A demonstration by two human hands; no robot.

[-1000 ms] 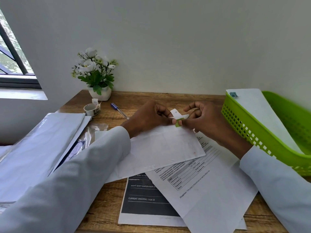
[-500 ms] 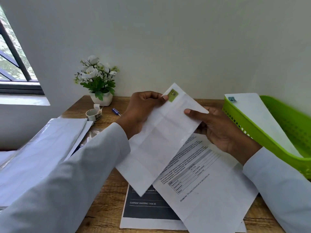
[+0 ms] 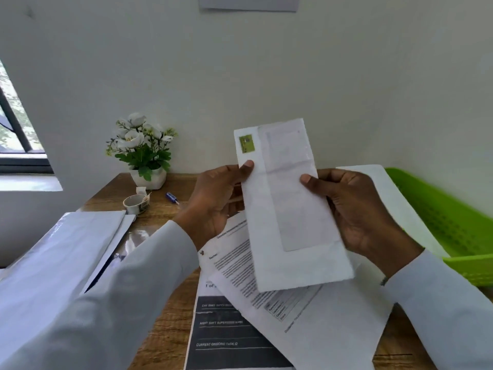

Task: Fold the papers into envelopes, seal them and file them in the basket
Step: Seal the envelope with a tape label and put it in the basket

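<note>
I hold a white envelope (image 3: 288, 206) upright above the desk, a small green sticker (image 3: 246, 144) sealing its top left corner. My left hand (image 3: 213, 206) grips its left edge with the thumb just under the sticker. My right hand (image 3: 354, 209) grips its right edge. Printed papers (image 3: 293, 311) lie flat on the desk below. The green basket (image 3: 448, 225) stands at the right with another white envelope (image 3: 394, 206) leaning in it.
A stack of white envelopes (image 3: 61, 252) lies at the left under my sleeve. A tape roll (image 3: 136, 204), a blue pen (image 3: 172, 197) and a potted white flower (image 3: 141, 150) stand at the back of the wooden desk (image 3: 165, 324). A window is at far left.
The envelope was pressed on the desk while both hands fixed the sticker. Both hands have since lifted it and turned it upright in front of me.
</note>
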